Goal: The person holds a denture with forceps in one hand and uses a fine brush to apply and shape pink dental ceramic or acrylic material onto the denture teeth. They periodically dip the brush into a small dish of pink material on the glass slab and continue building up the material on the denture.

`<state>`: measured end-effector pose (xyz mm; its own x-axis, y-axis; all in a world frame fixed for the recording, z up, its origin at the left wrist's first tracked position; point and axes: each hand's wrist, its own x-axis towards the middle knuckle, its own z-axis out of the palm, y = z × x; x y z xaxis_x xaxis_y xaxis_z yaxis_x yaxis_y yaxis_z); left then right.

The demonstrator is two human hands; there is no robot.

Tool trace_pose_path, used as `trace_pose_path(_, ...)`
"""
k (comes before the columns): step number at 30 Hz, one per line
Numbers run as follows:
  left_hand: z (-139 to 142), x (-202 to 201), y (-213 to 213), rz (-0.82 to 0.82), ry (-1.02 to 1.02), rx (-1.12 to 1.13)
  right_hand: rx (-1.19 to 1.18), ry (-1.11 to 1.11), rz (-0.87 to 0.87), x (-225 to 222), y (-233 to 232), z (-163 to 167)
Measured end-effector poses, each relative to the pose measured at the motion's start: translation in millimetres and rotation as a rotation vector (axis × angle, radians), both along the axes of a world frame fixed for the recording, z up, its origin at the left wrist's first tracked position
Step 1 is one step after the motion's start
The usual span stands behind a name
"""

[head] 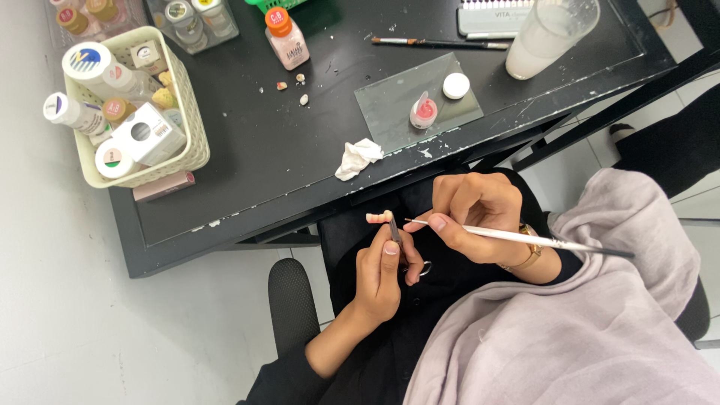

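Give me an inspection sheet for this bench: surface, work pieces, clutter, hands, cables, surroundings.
Surface: black scuffed tabletop, white specks near its edge.
Job's things: small pink-and-white dental piece on a metal clamp tool; thin white-handled brush, tip beside it.
Clutter: cream plastic basket of jars; crumpled white tissue; glass slab with a pink pot and white lid; cloudy plastic cup.
Grippers: left hand holds the clamp tool; right hand holds the brush.
Cables: nothing seen.
Surroundings: pale floor, black chair armrest.

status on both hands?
Left hand grips metal holder carrying small tooth piece. Right hand holds thin white brush, tip beside piece. Nothing between them.
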<state>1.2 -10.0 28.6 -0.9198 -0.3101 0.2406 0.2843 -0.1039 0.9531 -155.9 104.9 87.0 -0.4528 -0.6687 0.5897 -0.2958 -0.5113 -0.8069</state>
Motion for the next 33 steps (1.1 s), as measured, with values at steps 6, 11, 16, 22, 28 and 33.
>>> trace_pose_path(6, 0, -1, 0, -0.003, -0.013, 0.022, -0.034, -0.172, 0.022, -8, 5, -2)
trace_pose_path(11, -1, -3, 1, -0.007, 0.000, 0.043, -0.028, -0.338, 0.083, -38, 23, 3)
trace_pose_path(16, -1, -1, 0, -0.005, -0.013, 0.049, -0.167, -0.603, 0.094, -71, 42, 12)
trace_pose_path(22, -3, -2, 1, -0.010, 0.013, 0.050, -0.093, -0.624, 0.244, -43, 20, -1)
trace_pose_path(28, -3, 0, 1, -0.009, 0.003, 0.019, -0.031, -0.506, 0.303, -31, 0, 3)
trace_pose_path(33, 0, -4, 1, -0.010, -0.010, 0.052, -0.067, -0.455, 0.300, -29, 1, 12)
